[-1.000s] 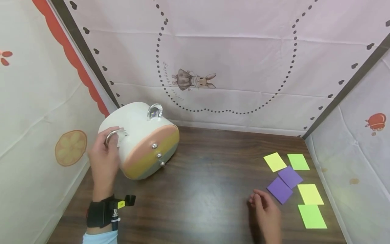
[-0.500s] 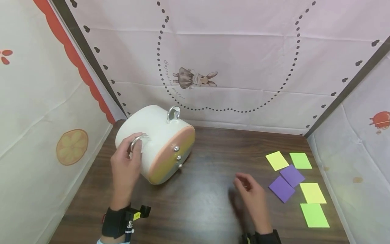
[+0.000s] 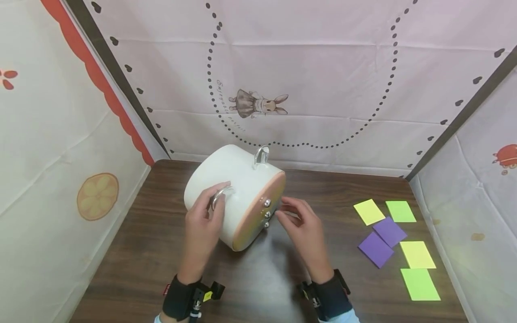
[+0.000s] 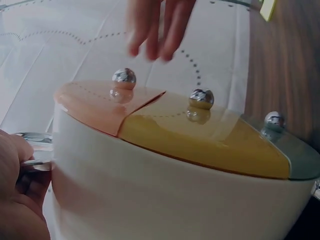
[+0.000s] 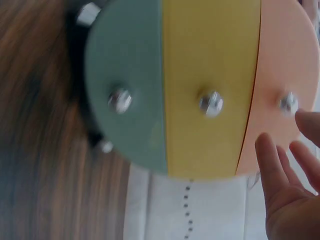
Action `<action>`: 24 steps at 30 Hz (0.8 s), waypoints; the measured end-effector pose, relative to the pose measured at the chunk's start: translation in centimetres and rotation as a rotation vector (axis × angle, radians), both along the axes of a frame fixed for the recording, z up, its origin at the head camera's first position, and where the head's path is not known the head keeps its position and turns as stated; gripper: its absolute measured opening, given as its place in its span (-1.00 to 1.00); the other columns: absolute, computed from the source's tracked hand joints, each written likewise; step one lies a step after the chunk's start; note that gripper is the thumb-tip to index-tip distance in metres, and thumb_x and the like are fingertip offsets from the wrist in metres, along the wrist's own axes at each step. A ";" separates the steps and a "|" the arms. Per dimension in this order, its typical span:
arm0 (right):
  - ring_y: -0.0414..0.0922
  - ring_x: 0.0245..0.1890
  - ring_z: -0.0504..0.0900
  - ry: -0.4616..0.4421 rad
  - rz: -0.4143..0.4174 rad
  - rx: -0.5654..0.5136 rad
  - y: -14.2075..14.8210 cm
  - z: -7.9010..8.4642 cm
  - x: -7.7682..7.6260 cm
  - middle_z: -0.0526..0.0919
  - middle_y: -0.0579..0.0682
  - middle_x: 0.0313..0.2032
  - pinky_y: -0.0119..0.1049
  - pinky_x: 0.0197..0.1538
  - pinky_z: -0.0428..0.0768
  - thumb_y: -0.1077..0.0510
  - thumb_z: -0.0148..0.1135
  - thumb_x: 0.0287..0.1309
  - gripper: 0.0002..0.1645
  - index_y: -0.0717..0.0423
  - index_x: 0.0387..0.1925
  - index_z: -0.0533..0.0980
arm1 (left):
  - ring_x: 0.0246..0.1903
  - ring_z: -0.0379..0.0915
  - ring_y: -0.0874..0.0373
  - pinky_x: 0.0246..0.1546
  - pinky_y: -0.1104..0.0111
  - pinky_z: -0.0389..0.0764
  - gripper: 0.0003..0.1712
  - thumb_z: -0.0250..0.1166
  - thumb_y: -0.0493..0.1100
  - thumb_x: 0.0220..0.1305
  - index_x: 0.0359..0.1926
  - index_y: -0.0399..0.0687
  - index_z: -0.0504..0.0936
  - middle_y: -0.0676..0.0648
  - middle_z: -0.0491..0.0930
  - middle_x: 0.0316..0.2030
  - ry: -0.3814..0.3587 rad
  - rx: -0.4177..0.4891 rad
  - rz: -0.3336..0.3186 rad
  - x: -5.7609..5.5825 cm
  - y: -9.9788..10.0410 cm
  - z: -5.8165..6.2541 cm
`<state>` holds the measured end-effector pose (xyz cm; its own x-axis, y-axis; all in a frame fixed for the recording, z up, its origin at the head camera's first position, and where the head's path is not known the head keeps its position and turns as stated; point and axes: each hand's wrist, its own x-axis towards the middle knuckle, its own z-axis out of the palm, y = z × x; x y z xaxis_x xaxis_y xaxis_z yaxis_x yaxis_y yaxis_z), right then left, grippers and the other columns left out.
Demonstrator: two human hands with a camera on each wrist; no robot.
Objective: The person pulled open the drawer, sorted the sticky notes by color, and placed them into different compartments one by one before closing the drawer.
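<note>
Right fingers [image 4: 177, 30] blurred, cut by left-wrist view's top.

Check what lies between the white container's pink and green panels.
The yellow panel, bearing a silver knob, lies between them in the right wrist view.

Left hand [image 3: 203, 224]: you pinch a silver ring [image 3: 216, 196] on the white container [image 3: 226, 168].
Right hand [image 3: 304, 228]: just beside its silver knobs [image 3: 267, 215], your contact unclear.
White container: tilted, knobbed end facing right.
Paper squares [image 3: 376, 249]: six, to your right on the brown table [image 3: 141, 242].

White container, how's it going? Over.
Left hand holds silver handle. Right hand near striped lid, holding nothing. White container tipped sideways, lid on. Nothing visible between hand and lid.
</note>
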<state>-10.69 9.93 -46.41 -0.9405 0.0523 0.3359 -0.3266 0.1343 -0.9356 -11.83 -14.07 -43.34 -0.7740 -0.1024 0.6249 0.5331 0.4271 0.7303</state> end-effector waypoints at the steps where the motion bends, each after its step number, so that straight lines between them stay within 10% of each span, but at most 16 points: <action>1: 0.06 0.12 0.70 0.009 0.004 -0.021 -0.3 0.1 -0.2 0.65 0.16 0.10 -0.23 0.13 0.71 0.31 0.47 0.30 -0.54 0.17 0.21 0.64 | 0.21 0.60 0.08 0.25 0.35 0.57 -0.63 0.23 -0.34 0.54 0.26 -0.03 0.70 0.03 0.70 0.17 0.001 -0.005 -0.002 0.0 0.3 -0.1; 24: -0.09 0.04 0.73 0.016 -0.099 -0.058 -2.6 0.4 -1.3 0.71 -0.07 -0.03 -0.27 0.02 0.75 0.12 0.49 0.33 -0.76 0.02 0.00 0.76 | 0.15 0.63 0.07 0.20 0.40 0.59 -0.52 0.23 -0.50 0.42 0.26 -0.10 0.68 -0.01 0.71 0.17 0.040 0.033 0.004 -0.1 1.8 -0.9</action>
